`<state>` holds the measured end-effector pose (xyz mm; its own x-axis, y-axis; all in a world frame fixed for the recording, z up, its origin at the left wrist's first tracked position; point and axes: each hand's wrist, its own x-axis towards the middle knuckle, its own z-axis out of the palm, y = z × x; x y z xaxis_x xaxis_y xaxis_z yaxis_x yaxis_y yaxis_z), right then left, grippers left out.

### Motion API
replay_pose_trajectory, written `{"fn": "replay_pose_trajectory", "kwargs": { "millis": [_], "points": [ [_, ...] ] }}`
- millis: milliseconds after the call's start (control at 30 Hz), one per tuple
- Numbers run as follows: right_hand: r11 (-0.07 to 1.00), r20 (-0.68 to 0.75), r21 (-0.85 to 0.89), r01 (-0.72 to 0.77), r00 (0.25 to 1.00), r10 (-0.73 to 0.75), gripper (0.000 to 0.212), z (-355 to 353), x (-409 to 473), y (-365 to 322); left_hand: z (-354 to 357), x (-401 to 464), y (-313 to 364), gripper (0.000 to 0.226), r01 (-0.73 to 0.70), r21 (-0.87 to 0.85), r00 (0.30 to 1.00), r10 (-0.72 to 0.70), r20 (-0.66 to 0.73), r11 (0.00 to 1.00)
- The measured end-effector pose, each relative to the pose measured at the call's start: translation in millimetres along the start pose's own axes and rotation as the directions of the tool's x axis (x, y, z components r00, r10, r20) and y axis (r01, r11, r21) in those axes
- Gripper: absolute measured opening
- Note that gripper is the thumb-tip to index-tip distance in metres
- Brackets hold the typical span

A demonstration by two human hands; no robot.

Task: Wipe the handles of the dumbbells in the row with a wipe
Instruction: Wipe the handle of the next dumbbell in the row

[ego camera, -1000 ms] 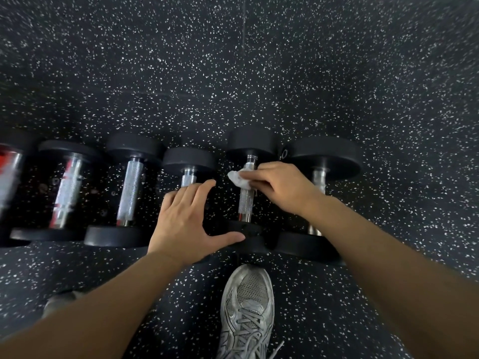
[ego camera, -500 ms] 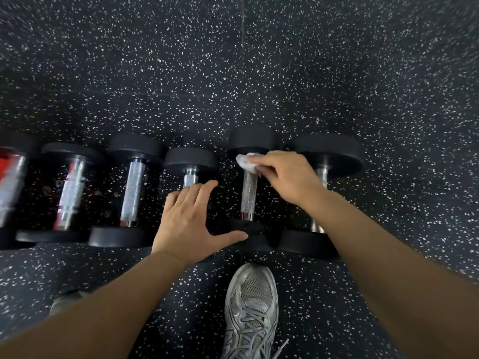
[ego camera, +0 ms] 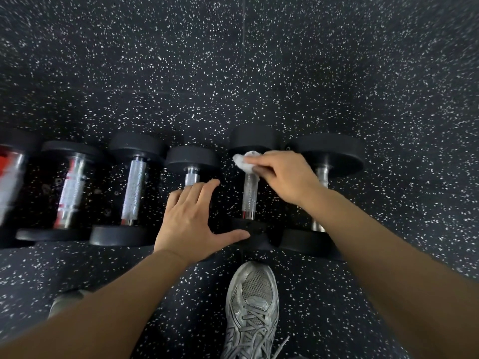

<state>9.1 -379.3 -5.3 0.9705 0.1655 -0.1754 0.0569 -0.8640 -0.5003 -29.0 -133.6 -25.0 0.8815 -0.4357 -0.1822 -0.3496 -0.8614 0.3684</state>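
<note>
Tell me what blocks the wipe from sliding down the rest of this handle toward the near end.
Nothing visible does. The wipe, pinched in the right hand, sits at the far end of the handle, which is bare below it. The left hand rests on the neighbouring dumbbell, clear of it.

Floor (ego camera: 259, 73): black rubber flecked with white, spreading across the whole view.
Seam (ego camera: 244, 35): a thin line running through the far floor, near the middle.
Grey shoe (ego camera: 252, 309): lying near, right of centre, toe pointing far, laces trailing.
Second shoe (ego camera: 66, 303): peeking out near left, mostly hidden.
</note>
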Motion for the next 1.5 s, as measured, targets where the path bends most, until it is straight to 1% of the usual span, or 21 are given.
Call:
{"fn": "replay_pose_trajectory", "kwargs": {
  "millis": [67,167,300,333,367,433,500,533,600,667,800,867,933,1000,1033,1100,1200,1300,1367,1433,1500],
  "points": [
    [0.996,0.054,-0.091,0.007,0.999,-0.002,0.034,3.5,3.3,2.5,-0.2,0.4,0.5,0.118,-0.007,0.006,1.000,0.007,0.001,1.000],
    [0.999,0.214,-0.045,0.007,0.977,0.003,0.034,9.1,-6.7,6.5,-0.7,0.6,1.3,0.116,-0.014,0.017,1.000,0.014,0.006,1.000],
    [0.999,0.557,0.049,0.001,0.830,-0.028,0.032,7.2,-22.0,-0.2,0.2,0.1,1.4,0.114,-0.023,0.026,1.000,0.023,0.008,0.999],
    [0.998,0.561,0.068,0.007,0.826,-0.044,0.032,6.4,-21.8,-1.5,0.4,0.4,1.5,0.114,-0.024,0.027,1.000,0.024,0.011,0.999],
    [0.996,0.508,0.089,0.005,0.860,-0.049,0.032,4.9,-19.6,-2.6,0.4,0.4,1.5,0.114,-0.024,0.028,1.000,0.024,0.013,0.999],
    [0.994,0.249,0.110,-0.018,0.969,-0.010,0.033,3.6,-10.8,-0.3,0.5,0.4,1.5,0.114,-0.021,0.031,1.000,0.020,0.017,0.999],
    [0.996,0.032,0.069,-0.056,0.998,0.054,0.033,3.9,-2.5,3.6,0.2,0.3,1.7,0.114,-0.019,0.024,1.000,0.018,0.015,1.000],
    [0.997,0.010,0.035,-0.072,0.997,0.072,0.033,4.5,0.1,5.1,-0.1,0.4,1.8,0.114,-0.018,0.021,1.000,0.018,0.016,1.000],
    [0.998,0.088,0.009,-0.057,0.995,0.056,0.033,9.2,-1.2,8.2,-0.1,0.8,1.7,0.113,-0.016,0.018,1.000,0.016,0.024,1.000],
    [0.999,0.230,0.033,-0.042,0.973,0.033,0.033,9.1,-8.1,9.3,0.3,1.3,1.4,0.113,-0.015,0.015,0.999,0.014,0.035,1.000],
    [0.996,0.562,0.078,-0.033,0.827,-0.017,0.032,3.3,-23.6,1.2,1.6,1.5,0.5,0.112,-0.020,0.029,0.999,0.019,0.036,0.999],
    [0.994,0.512,0.109,-0.002,0.857,-0.054,0.032,1.0,-21.7,-3.9,1.8,1.3,0.1,0.113,-0.022,0.031,0.999,0.021,0.028,0.999],
    [0.994,0.276,0.104,-0.021,0.961,-0.008,0.033,0.9,-11.7,-4.2,1.5,1.0,0.3,0.113,-0.022,0.029,0.999,0.021,0.025,0.999],
    [0.997,0.041,0.030,-0.068,0.997,0.067,0.033,1.7,-0.5,-2.5,0.9,1.1,0.7,0.114,-0.013,0.018,1.000,0.012,0.023,1.000],
    [0.996,-0.014,-0.023,-0.082,0.997,0.082,0.033,3.2,3.9,-2.2,0.2,1.3,1.0,0.115,-0.006,0.014,1.000,0.006,0.026,1.000],
    [0.995,0.003,-0.076,-0.070,0.998,0.070,0.033,8.0,7.1,-4.1,-1.0,1.9,1.5,0.118,0.008,0.018,0.999,-0.008,0.040,1.000],
    [0.990,0.181,-0.139,0.009,0.983,0.016,0.032,8.5,0.2,-9.6,-2.9,2.8,2.7,0.121,0.026,0.040,0.997,-0.028,0.065,0.999],
    [0.989,0.443,-0.134,0.061,0.896,0.005,0.032,3.4,-12.5,-17.2,-2.4,3.0,2.9,0.121,0.021,0.047,0.998,-0.024,0.064,0.999],
    [0.996,0.547,-0.070,0.050,0.837,-0.003,0.030,3.6,-16.4,-20.5,-1.3,2.7,1.7,0.120,0.010,0.047,0.999,-0.012,0.052,0.999],
    [1.000,0.454,0.007,0.000,0.891,-0.003,0.031,3.1,-13.1,-20.5,-0.8,2.1,1.2,0.119,0.000,0.048,0.999,-0.002,0.048,0.999],
    [0.999,0.191,0.023,-0.039,0.981,0.034,0.032,1.3,-4.6,-15.4,-0.8,2.0,1.2,0.118,-0.005,0.046,0.999,0.003,0.045,0.999]
  ]
}}
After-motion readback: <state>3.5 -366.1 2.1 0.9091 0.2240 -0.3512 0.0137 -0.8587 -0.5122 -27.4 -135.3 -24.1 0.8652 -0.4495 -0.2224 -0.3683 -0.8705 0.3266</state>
